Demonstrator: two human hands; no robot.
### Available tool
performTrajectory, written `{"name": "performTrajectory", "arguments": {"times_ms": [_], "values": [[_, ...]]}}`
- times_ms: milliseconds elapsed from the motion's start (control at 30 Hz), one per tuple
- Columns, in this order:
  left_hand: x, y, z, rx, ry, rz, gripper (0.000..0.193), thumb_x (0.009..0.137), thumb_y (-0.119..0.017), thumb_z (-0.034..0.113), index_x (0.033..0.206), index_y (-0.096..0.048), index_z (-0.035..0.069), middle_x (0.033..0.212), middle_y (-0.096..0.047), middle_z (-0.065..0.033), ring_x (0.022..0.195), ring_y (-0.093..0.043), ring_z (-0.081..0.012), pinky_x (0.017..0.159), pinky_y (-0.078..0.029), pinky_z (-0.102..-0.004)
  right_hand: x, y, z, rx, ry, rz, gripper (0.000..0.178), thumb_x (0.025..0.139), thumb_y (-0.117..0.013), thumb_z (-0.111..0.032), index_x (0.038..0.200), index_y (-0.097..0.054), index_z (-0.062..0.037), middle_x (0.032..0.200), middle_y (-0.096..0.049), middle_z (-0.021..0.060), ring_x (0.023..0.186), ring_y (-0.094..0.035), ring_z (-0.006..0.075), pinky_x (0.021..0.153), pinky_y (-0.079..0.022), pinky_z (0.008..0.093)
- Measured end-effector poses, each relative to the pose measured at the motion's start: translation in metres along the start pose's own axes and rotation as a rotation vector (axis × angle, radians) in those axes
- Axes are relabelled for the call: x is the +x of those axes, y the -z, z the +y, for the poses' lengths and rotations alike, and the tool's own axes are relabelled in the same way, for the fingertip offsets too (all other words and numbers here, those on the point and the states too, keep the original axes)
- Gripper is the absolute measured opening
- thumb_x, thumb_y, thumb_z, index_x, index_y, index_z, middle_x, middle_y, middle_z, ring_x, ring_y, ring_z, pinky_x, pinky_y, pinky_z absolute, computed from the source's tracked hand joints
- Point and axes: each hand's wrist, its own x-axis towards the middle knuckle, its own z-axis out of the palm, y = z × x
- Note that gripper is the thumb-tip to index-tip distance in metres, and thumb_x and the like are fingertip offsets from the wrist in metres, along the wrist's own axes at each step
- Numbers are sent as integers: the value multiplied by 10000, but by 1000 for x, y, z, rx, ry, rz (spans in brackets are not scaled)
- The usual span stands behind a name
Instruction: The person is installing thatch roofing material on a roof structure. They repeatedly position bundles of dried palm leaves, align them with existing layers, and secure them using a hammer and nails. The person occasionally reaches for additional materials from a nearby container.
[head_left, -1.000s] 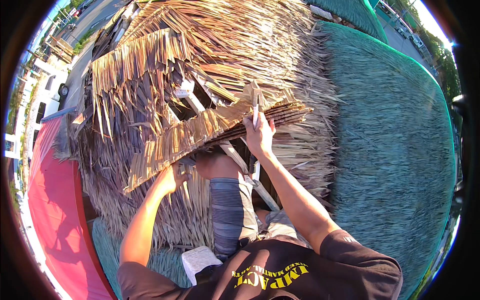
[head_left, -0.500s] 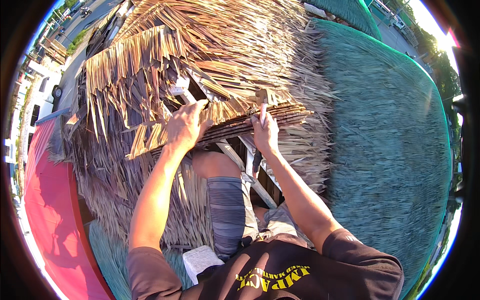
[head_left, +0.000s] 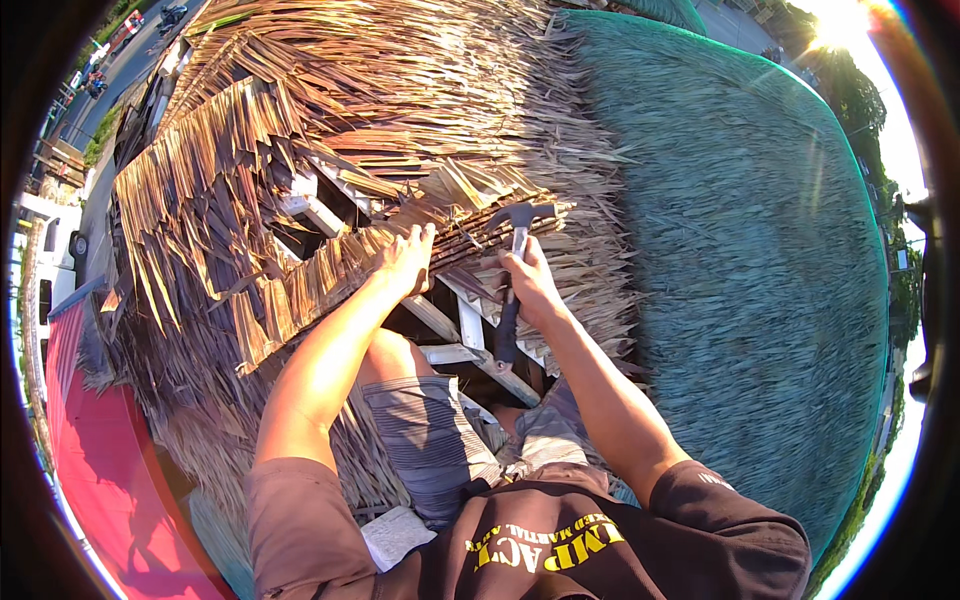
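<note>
A stack of dried palm-leaf thatch panels [head_left: 335, 265] lies slanted across the gap in the roof in front of me, its right end higher than its left. My left hand [head_left: 405, 262] grips the stack's near edge around its middle, fingers over the top; the thumb is hard to make out. To its right, my right hand [head_left: 532, 278] is closed around a claw hammer [head_left: 507, 330] just under the head. The metal head sits at the panels' right end, and the dark handle hangs down toward my knees; I cannot tell whether the head touches the panels.
White-painted roof timbers [head_left: 470, 322] show in the opening by my legs. Another opening with a pale beam [head_left: 325, 215] lies beyond the panels. Brown thatch [head_left: 440, 80] rises ahead, green netting-covered thatch [head_left: 750, 240] slopes at right, and a red canopy [head_left: 100, 430] lies lower left.
The panel stack now slants more steeply, its left end lower. My left hand has settled onto it, and the hammer has turned so its head shows side-on.
</note>
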Motion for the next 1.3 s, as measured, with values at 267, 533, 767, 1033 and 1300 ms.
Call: {"name": "performTrajectory", "arguments": {"times_ms": [267, 533, 767, 1033, 1300], "values": [[-6, -44, 32, 87, 98, 312, 895, 865, -642, 204, 1607, -160, 71, 1589, -344, -153, 1435, -377, -361, 1130, -256, -673, 41, -30, 17, 374, -429, 4, 119, 1020, -530, -153, 926, -468, -117, 697, -461, -5, 505, -430, 92, 440, -405, 290], [-12, -54, 38, 122, 59, 348, 888, 804, -668, 223, 1560, -256, 9, 1563, -346, -142, 1442, -335, -310, 1198, -169, -572, 40, -27, 44, 326, -86, 191, 169, 1017, -480, -135, 868, -407, -165, 648, -396, -38, 476, -380, 98, 435, -366, 306], [-2, -65, 36, 135, 17, 388, 816, 842, -644, 227, 1549, -285, 38, 1558, -369, -167, 1443, -353, -330, 1192, -239, -524, 43, 0, 27, 1109, -761, -265, 263, 987, -531, -117, 746, -426, -128, 604, -380, -54, 458, -343, 51, 396, -343, 219], [155, 65, -35, -151, 308, 256, 694, 698, -804, 262, 1257, -517, -32, 1041, -722, -242, 1043, -692, -383, 986, -494, -488, -143, 139, -56, 295, -387, 47, 66, 1005, -585, -164, 1003, -520, -161, 633, -356, -69, 435, -306, 28, 363, -258, 216], [78, 115, 111, 123, -117, 148, 399, 781, -594, 108, 1170, -526, 51, 940, -696, -290, 935, -676, -477, 807, -538, -540, -125, 181, -31, -278, 336, 574, 279, 941, -618, -37, 1220, -620, -52, 664, -527, -2, 508, -515, 111, 477, -431, 275]]}}
